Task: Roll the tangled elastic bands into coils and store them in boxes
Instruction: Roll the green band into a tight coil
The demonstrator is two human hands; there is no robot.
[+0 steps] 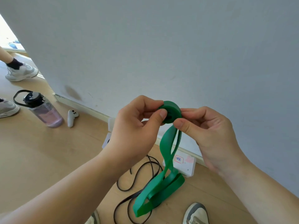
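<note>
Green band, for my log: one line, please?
phase: coiling | left hand: pinches coil | right hand: pinches coil | tail: on floor

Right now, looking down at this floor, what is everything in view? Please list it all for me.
green elastic band: one, green, partly rolled into a coil between both hands, the rest hanging to the floor
black band: one, black, thin, looped on the floor below the hands
box: one, white with a red-edged label, on the floor by the wall
water bottle: one, clear pinkish with a black lid, on the floor at left
controller: one, white, beside the bottle
another person's shoes: two, white-grey, far left
own shoes: two, grey-white, bottom edge
left hand: one, pinches the coil
right hand: one, pinches the coil
</note>
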